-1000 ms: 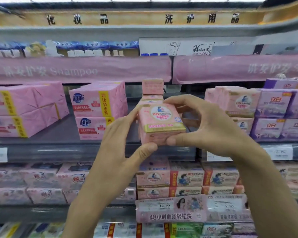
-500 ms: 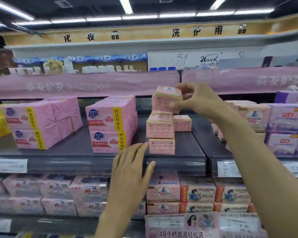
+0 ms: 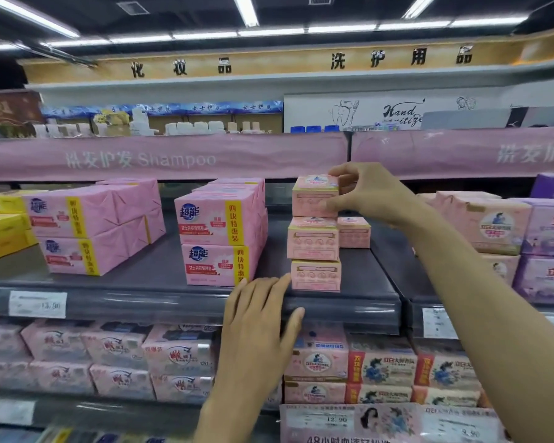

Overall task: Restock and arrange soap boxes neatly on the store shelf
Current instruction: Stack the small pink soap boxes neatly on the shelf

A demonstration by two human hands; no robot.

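Observation:
A small pink soap box [image 3: 314, 196] sits on top of two stacked pink soap boxes [image 3: 314, 254] at the front of the dark grey shelf [image 3: 343, 308]. My right hand [image 3: 367, 190] grips the top box from its right side, thumb low on the front, fingers over the top edge. One more small pink box [image 3: 354, 233] stands behind the stack. My left hand [image 3: 259, 318] hovers with straight fingers before the shelf's front lip, fingertips near the bottom box's left corner; contact cannot be told.
Large pink multipacks [image 3: 219, 231] stand left of the stack, more pink packs [image 3: 90, 225] and yellow packs [image 3: 4, 228] farther left. Pink and purple boxes [image 3: 499, 225] fill the right bay. The shelf below holds packed soap. A pink banner hangs just above the stack.
My right hand carried the box from both hands up onto the stack and set it down on top. My left hand let go and dropped to the shelf's front edge.

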